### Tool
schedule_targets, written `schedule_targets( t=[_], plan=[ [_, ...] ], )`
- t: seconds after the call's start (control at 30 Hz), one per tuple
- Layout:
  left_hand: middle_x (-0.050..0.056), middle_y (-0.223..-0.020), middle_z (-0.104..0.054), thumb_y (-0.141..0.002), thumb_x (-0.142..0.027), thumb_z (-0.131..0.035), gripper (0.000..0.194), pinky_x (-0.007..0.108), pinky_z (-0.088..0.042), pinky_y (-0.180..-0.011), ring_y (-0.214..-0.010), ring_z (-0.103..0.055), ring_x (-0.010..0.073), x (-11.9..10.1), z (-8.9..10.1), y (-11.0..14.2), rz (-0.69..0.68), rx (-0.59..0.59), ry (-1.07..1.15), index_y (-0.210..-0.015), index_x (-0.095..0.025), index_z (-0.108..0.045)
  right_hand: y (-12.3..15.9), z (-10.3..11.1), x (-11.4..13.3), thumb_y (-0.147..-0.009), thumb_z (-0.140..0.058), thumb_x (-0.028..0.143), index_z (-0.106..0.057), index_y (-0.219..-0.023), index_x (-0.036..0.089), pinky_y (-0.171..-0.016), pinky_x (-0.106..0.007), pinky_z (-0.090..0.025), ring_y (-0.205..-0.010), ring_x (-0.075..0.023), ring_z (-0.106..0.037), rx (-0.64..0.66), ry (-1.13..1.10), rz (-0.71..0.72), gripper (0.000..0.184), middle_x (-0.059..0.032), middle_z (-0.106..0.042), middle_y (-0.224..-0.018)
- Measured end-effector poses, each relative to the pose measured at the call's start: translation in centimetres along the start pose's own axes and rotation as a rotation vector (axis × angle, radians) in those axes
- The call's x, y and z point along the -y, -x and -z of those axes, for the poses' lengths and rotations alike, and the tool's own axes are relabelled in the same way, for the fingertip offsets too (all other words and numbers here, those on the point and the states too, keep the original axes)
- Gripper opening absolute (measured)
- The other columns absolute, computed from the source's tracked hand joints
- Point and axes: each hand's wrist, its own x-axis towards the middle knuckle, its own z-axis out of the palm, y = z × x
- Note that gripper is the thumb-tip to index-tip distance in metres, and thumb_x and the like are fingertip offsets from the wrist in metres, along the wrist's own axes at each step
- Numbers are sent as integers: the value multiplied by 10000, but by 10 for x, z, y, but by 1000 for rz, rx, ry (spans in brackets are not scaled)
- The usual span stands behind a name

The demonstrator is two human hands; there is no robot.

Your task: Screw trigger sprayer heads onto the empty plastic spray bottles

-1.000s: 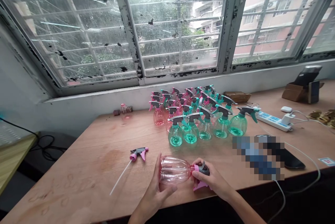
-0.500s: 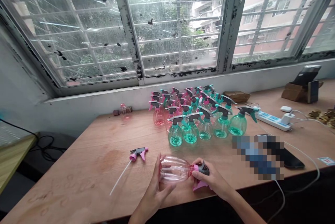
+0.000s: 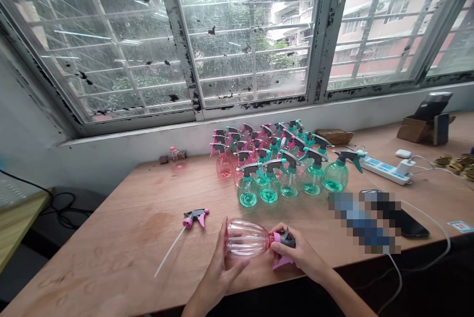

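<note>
A clear pink plastic spray bottle (image 3: 246,239) lies on its side in the air just above the table, its neck pointing right. My left hand (image 3: 217,273) cups its ribbed body from below and behind. My right hand (image 3: 301,253) grips the grey and pink trigger head (image 3: 286,241) at the bottle's neck. Left of my hands, a loose pink and grey trigger sprayer (image 3: 195,218) rests on the wooden table (image 3: 111,243), its white dip tube (image 3: 170,250) slanting toward the front edge. Beyond my right hand stands a dense group of green and pink spray bottles (image 3: 270,178).
A small pink bottle (image 3: 177,157) stands by the window sill. To the right are a pixelated object (image 3: 365,220), a black phone (image 3: 411,223), a white power strip (image 3: 385,170) with cables, and a phone on a cardboard stand (image 3: 431,119).
The view has shifted very slightly. My hands and the bottle between them stay almost exactly where they were.
</note>
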Motion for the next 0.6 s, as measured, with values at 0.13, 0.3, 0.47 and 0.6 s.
schedule_targets(
  t=[0.13, 0.3, 0.47, 0.6],
  plan=[
    [78, -1718, -192, -888, -421, -729, 1024, 503, -109, -1299, -1558, -239, 340, -4, 0, 2, 29, 13, -43, -1622, -320, -23, 0, -1, 1, -822, -819, 428, -641, -913, 176, -605, -271, -542, -577, -151, -671, 2, -5, -8, 321, 19, -725, -669],
    [104, -1677, -311, -902, -456, -703, 1041, 519, -156, -1289, -1539, -287, 345, -11, 0, 1, 52, 67, 42, -1625, -288, 27, 1, 0, 2, -813, -827, 427, -641, -912, 177, -598, -277, -551, -574, -153, -667, 0, -15, -12, 326, 19, -721, -672],
    [91, -1689, -281, -902, -440, -709, 974, 502, -131, -1295, -1554, -245, 340, -8, 0, 1, 58, 47, 26, -1625, -284, -74, 0, 0, 1, -818, -823, 432, -639, -912, 181, -584, -273, -554, -571, -154, -665, -8, -24, -3, 326, 18, -720, -664],
    [75, -1726, -154, -899, -408, -719, 992, 501, -64, -1300, -1578, -168, 328, -2, 0, 1, 39, 11, -39, -1622, -319, -44, -1, -1, 0, -818, -821, 447, -631, -913, 181, -589, -267, -560, -569, -148, -665, -8, -35, 6, 340, 21, -718, -655]
  ],
)
